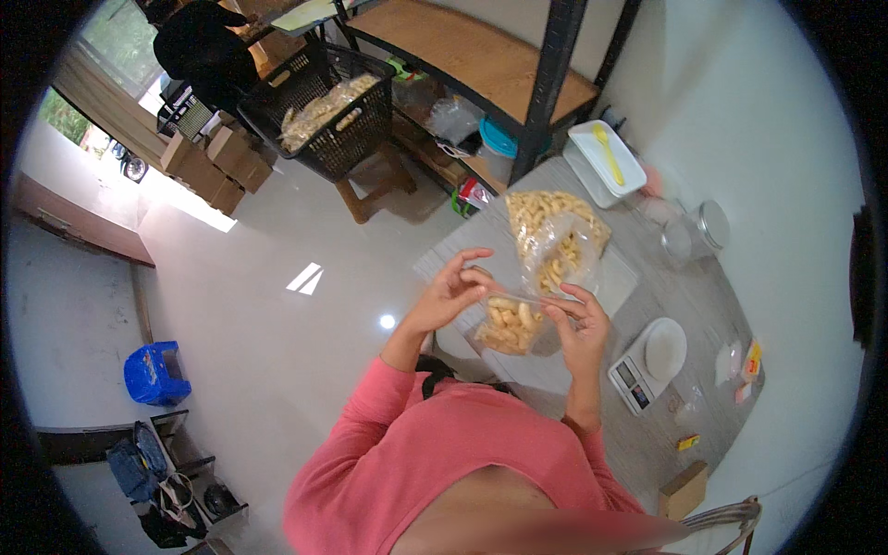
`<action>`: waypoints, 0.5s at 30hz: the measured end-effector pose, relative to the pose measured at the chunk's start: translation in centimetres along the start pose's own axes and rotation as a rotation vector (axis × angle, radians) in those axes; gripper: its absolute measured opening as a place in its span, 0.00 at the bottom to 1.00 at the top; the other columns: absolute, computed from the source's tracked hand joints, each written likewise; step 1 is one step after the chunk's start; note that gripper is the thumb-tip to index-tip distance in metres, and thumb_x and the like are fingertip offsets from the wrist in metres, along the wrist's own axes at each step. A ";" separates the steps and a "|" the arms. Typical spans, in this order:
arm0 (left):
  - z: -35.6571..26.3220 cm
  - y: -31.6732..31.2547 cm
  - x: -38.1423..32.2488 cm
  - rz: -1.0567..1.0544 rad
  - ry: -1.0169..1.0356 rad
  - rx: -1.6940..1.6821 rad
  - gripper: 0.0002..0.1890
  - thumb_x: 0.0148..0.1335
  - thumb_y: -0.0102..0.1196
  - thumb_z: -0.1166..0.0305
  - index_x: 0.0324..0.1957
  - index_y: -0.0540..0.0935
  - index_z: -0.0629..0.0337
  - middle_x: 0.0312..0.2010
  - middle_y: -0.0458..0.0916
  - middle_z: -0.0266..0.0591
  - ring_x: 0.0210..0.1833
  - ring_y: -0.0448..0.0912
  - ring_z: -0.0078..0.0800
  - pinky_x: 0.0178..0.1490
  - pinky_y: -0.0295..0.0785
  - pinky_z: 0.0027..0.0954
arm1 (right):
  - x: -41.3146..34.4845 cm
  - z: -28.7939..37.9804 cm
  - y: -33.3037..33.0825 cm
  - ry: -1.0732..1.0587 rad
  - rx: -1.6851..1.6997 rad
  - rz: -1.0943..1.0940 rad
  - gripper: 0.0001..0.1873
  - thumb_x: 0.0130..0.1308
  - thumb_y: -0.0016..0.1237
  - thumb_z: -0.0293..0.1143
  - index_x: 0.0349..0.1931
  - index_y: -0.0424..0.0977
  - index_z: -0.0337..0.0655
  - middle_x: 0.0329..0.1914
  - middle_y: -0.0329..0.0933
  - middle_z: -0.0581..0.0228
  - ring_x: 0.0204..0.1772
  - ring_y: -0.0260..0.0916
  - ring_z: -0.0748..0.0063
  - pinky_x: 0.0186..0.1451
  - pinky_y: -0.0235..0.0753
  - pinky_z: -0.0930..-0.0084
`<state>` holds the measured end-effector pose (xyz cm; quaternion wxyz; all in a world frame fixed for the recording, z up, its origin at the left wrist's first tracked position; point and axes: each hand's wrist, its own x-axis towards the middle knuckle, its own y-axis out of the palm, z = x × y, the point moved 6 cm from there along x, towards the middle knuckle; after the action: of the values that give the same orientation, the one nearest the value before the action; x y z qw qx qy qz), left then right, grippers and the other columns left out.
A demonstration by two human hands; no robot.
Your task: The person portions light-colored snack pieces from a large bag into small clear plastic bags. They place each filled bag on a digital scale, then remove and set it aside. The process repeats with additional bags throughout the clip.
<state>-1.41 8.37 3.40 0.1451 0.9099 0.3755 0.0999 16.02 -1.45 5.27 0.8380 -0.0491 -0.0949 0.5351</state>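
Note:
Between my two hands hangs a small clear plastic bag [510,326] part-filled with pale, curled puffed snacks. My left hand [458,288] pinches one upper corner of it, and my right hand [580,320] pinches the other, so its top edge is stretched flat. Just beyond, a large open clear bag [555,232] of the same snacks lies on the grey wood-grain table [666,291]. To the right of my right hand sits a white digital kitchen scale [649,364] with a round pan.
A white tub [610,163] with a yellow spoon [608,154] and a clear jar [696,231] stand by the wall. Beyond the table are a metal-framed shelf [472,52] and a black plastic crate [326,142] of bagged snacks on a wooden stool [374,184].

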 end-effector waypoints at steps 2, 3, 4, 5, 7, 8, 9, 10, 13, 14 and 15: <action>-0.1 -0.3 0.0 0.075 0.099 0.021 0.28 0.54 0.59 0.72 0.55 0.63 0.64 0.40 0.76 0.39 0.44 0.75 0.24 0.50 0.67 0.28 | 1.0 -0.7 2.1 0.101 0.205 0.008 0.22 0.56 0.50 0.24 0.53 0.65 0.34 0.44 0.75 0.56 0.49 0.71 0.71 0.53 0.67 0.76; 0.3 -1.0 -0.2 0.131 0.044 0.090 0.27 0.54 0.59 0.71 0.55 0.63 0.64 0.41 0.76 0.39 0.45 0.74 0.24 0.50 0.68 0.28 | 1.4 -1.2 3.3 0.175 0.300 0.006 0.25 0.57 0.49 0.24 0.57 0.61 0.34 0.45 0.74 0.54 0.50 0.71 0.71 0.52 0.67 0.77; 0.8 -1.9 -0.4 0.177 -0.032 0.165 0.27 0.54 0.59 0.70 0.55 0.64 0.64 0.43 0.75 0.38 0.45 0.74 0.24 0.50 0.68 0.28 | 2.0 -1.1 4.5 0.158 0.293 0.014 0.25 0.58 0.48 0.24 0.57 0.60 0.33 0.45 0.74 0.53 0.50 0.70 0.71 0.52 0.68 0.78; 1.4 -2.9 -0.6 0.224 -0.112 0.241 0.27 0.55 0.59 0.69 0.54 0.64 0.65 0.45 0.74 0.38 0.46 0.73 0.24 0.50 0.68 0.28 | 2.7 -0.9 5.7 0.141 0.286 0.021 0.25 0.59 0.47 0.23 0.58 0.59 0.33 0.45 0.74 0.52 0.51 0.70 0.71 0.52 0.68 0.79; 1.8 -6.5 -0.4 0.167 -0.257 0.208 0.27 0.56 0.58 0.65 0.55 0.65 0.65 0.44 0.74 0.37 0.47 0.71 0.22 0.49 0.69 0.26 | 4.6 -0.4 8.2 0.071 0.293 0.003 0.25 0.60 0.45 0.23 0.58 0.57 0.31 0.44 0.75 0.52 0.49 0.71 0.71 0.52 0.68 0.79; 1.7 -8.6 -0.3 0.130 -0.286 0.231 0.27 0.57 0.57 0.65 0.55 0.65 0.64 0.44 0.74 0.37 0.47 0.72 0.22 0.49 0.69 0.26 | 5.4 -0.1 9.7 0.028 0.305 -0.018 0.25 0.61 0.45 0.23 0.58 0.57 0.31 0.42 0.76 0.52 0.47 0.72 0.70 0.52 0.68 0.78; 1.6 -10.6 -0.3 0.095 -0.318 0.247 0.27 0.57 0.57 0.64 0.55 0.65 0.64 0.44 0.74 0.37 0.47 0.72 0.22 0.48 0.69 0.25 | 6.1 0.1 11.0 -0.012 0.324 -0.030 0.24 0.61 0.44 0.23 0.58 0.56 0.30 0.40 0.77 0.53 0.46 0.73 0.70 0.52 0.68 0.78; 1.3 -13.1 -0.3 -0.016 -0.323 0.224 0.26 0.58 0.55 0.63 0.55 0.65 0.64 0.43 0.75 0.37 0.45 0.72 0.22 0.48 0.69 0.25 | 6.7 0.1 12.0 -0.008 0.267 -0.006 0.25 0.61 0.44 0.23 0.59 0.56 0.30 0.42 0.76 0.53 0.46 0.73 0.70 0.53 0.68 0.77; -0.9 -22.2 0.6 -0.338 -0.219 0.244 0.24 0.59 0.53 0.64 0.55 0.66 0.63 0.43 0.75 0.37 0.44 0.73 0.23 0.47 0.69 0.26 | 7.9 -0.1 14.8 0.029 0.186 0.074 0.26 0.61 0.44 0.24 0.59 0.55 0.32 0.46 0.74 0.52 0.47 0.73 0.71 0.54 0.67 0.75; -1.9 -25.5 1.0 -0.472 -0.145 0.249 0.23 0.59 0.53 0.64 0.54 0.66 0.63 0.43 0.75 0.37 0.44 0.73 0.22 0.47 0.69 0.26 | 8.2 -0.4 15.4 0.056 0.191 0.092 0.26 0.61 0.44 0.24 0.59 0.55 0.32 0.46 0.74 0.52 0.47 0.72 0.72 0.54 0.67 0.75; -2.6 -28.8 1.6 -0.509 -0.184 0.222 0.23 0.59 0.53 0.63 0.53 0.66 0.63 0.42 0.75 0.38 0.42 0.73 0.23 0.42 0.71 0.27 | 8.6 -0.5 15.9 0.057 0.192 0.103 0.26 0.61 0.44 0.24 0.59 0.55 0.32 0.46 0.74 0.52 0.48 0.72 0.72 0.54 0.66 0.74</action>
<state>-19.87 29.50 -3.78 0.0986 0.8021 0.5854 -0.0646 5.50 13.03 2.78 0.8127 0.0114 -0.0169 0.5823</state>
